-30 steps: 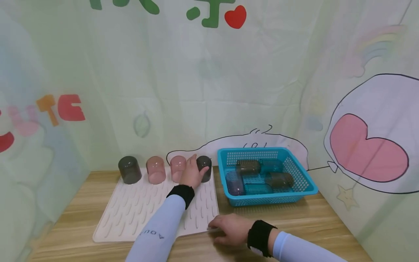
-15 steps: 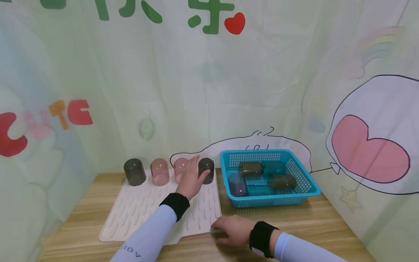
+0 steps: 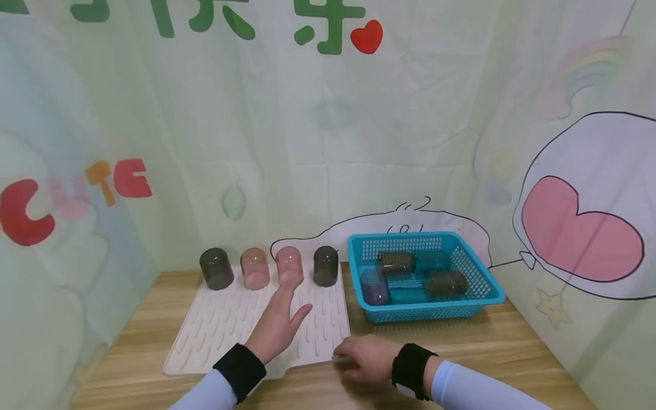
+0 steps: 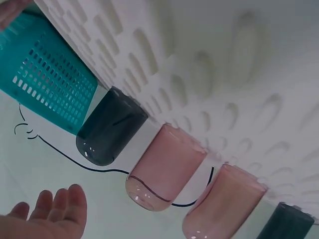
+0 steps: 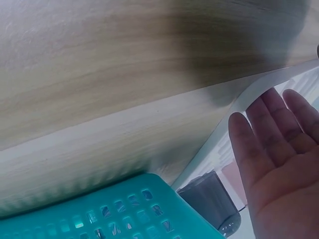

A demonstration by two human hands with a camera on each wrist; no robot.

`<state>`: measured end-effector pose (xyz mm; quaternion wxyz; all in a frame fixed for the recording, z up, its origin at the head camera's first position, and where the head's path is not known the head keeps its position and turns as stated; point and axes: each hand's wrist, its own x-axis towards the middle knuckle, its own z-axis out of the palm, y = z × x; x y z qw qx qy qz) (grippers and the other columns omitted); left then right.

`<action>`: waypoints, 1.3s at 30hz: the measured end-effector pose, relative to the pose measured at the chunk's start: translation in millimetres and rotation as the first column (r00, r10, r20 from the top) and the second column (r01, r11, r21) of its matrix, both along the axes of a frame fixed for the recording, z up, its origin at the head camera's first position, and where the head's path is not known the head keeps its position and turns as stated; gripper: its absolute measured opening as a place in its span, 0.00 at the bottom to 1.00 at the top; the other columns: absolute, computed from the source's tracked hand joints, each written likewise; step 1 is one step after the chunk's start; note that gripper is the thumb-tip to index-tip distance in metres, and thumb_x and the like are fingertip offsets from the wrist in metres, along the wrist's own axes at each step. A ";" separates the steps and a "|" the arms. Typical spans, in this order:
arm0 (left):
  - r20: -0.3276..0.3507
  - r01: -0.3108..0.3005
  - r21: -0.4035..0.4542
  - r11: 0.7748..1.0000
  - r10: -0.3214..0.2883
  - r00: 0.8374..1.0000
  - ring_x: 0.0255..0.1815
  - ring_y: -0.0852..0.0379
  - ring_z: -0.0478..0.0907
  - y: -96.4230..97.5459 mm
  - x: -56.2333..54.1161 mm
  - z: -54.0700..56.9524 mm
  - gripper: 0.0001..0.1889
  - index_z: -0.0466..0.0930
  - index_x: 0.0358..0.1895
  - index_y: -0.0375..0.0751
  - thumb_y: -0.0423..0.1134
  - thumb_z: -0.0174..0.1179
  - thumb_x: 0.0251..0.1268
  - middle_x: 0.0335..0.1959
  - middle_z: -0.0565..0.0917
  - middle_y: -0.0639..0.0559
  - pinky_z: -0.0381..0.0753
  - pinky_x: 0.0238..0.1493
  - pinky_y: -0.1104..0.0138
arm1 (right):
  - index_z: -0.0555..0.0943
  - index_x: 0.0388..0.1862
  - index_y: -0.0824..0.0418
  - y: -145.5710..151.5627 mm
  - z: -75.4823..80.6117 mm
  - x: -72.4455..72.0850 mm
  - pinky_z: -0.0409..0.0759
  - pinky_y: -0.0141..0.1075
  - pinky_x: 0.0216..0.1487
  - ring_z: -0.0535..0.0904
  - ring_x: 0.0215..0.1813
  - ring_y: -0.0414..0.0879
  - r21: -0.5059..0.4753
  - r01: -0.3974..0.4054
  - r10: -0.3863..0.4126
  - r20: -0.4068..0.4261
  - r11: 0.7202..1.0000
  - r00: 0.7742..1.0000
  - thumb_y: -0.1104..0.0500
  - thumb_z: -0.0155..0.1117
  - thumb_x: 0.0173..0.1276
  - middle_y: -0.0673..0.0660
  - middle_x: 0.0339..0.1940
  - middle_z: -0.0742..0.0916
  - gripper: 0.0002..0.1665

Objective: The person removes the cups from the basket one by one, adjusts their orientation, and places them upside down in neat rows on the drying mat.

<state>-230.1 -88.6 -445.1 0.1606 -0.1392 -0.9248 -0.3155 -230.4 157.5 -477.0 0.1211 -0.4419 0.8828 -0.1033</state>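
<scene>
My left hand [image 3: 277,324] is empty, its fingers stretched out above a white ridged drying mat [image 3: 225,319]; its fingertips overlap the base of a pink cup [image 3: 289,262] in the head view. Upside down along the mat's far edge stand this cup, another pink cup [image 3: 254,267], a dark grey cup [image 3: 216,269] at the left and a dark cup [image 3: 325,266] at the right. My right hand [image 3: 371,357] rests at the mat's front right corner, fingertips right at its edge. The right wrist view shows those fingers [image 5: 271,132] fairly straight, holding nothing.
Right of the mat, a blue perforated basket [image 3: 425,313] holds several tinted cups lying on their sides, among them a brown one [image 3: 446,283] and a purple one [image 3: 376,288]. Beneath is a wooden table [image 3: 487,359]. A printed curtain [image 3: 410,114] hangs behind and at both sides.
My left hand has drawn back from beside the dark cup toward the front left; that cup stays standing on the mat. My right hand stays at the corner. The head view has shifted slightly.
</scene>
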 end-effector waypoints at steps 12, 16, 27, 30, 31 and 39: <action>0.129 0.030 -0.137 0.990 -0.013 0.992 0.70 0.42 0.73 -20.2 42.1 -19.3 0.28 0.68 0.71 0.39 0.39 0.64 0.71 0.68 0.75 0.40 0.74 0.70 0.47 | 0.80 0.62 0.51 -2.0 -0.2 0.6 0.81 0.35 0.61 0.79 0.56 0.34 0.016 0.020 -0.020 0.018 1.000 1.000 0.47 0.67 0.71 0.44 0.56 0.84 0.23; 0.168 0.063 -0.182 0.981 -0.032 0.985 0.67 0.40 0.75 -23.7 49.0 -27.2 0.26 0.71 0.67 0.38 0.38 0.65 0.69 0.65 0.77 0.40 0.75 0.68 0.46 | 0.80 0.62 0.51 -1.7 1.4 0.7 0.81 0.36 0.62 0.79 0.57 0.35 0.026 0.022 -0.022 0.017 0.999 1.000 0.47 0.67 0.71 0.44 0.56 0.84 0.23; 0.222 0.174 -0.309 0.935 -0.107 0.969 0.56 0.43 0.79 -32.6 66.5 -36.1 0.18 0.80 0.57 0.38 0.39 0.67 0.67 0.56 0.80 0.43 0.81 0.59 0.47 | 0.80 0.63 0.51 0.4 6.1 1.3 0.81 0.37 0.63 0.80 0.58 0.35 0.010 0.029 -0.029 0.006 1.000 1.000 0.45 0.67 0.71 0.45 0.58 0.85 0.25; 0.224 0.187 -0.331 0.925 -0.115 0.968 0.52 0.45 0.80 -32.2 66.3 -36.9 0.16 0.81 0.54 0.38 0.40 0.66 0.68 0.53 0.80 0.45 0.82 0.57 0.49 | 0.80 0.64 0.50 0.9 13.6 1.9 0.82 0.38 0.63 0.80 0.57 0.36 -0.002 0.061 -0.061 0.013 0.998 0.998 0.44 0.67 0.71 0.45 0.59 0.85 0.25; 0.224 0.193 -0.339 0.921 -0.120 0.967 0.51 0.46 0.80 -32.2 66.3 -37.4 0.15 0.82 0.53 0.39 0.40 0.65 0.68 0.53 0.80 0.46 0.82 0.56 0.49 | 0.80 0.64 0.50 1.0 17.5 3.1 0.82 0.38 0.63 0.80 0.58 0.36 -0.009 0.073 -0.073 0.022 0.997 0.997 0.44 0.67 0.72 0.45 0.59 0.85 0.25; 0.209 0.222 -0.384 0.896 -0.149 0.966 0.47 0.49 0.78 -33.6 69.9 -42.6 0.10 0.83 0.48 0.41 0.40 0.63 0.70 0.50 0.80 0.49 0.82 0.51 0.53 | 0.81 0.63 0.50 5.9 41.7 9.8 0.82 0.40 0.64 0.81 0.59 0.39 -0.076 0.138 -0.139 -0.009 0.988 0.990 0.46 0.65 0.73 0.45 0.60 0.85 0.23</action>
